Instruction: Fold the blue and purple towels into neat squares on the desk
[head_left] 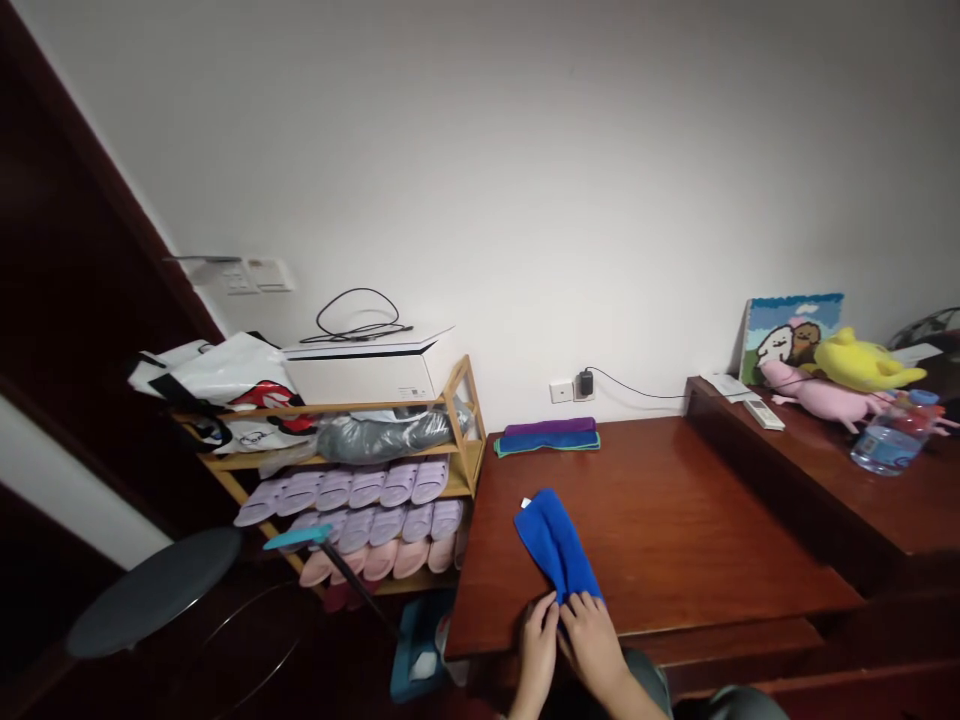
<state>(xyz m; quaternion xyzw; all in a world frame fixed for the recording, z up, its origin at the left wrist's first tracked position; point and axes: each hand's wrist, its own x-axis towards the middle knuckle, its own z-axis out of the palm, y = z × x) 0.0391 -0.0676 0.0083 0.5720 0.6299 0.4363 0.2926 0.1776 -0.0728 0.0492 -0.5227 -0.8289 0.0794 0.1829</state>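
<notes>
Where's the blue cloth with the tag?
In the head view, the blue cloth is low, right of centre, on the table, left hand and right hand at its near end.

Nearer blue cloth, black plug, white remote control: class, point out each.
Nearer blue cloth (pixel 556 545), head view: middle of visible fabric.
Black plug (pixel 586 383), head view: middle of its body.
White remote control (pixel 764 413), head view: its upper face.

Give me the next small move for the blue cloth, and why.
Probably spread and flatten its near end: the blue cloth lies aslant on the table with a crease along it, and the left hand and right hand are already together at that end.
</notes>
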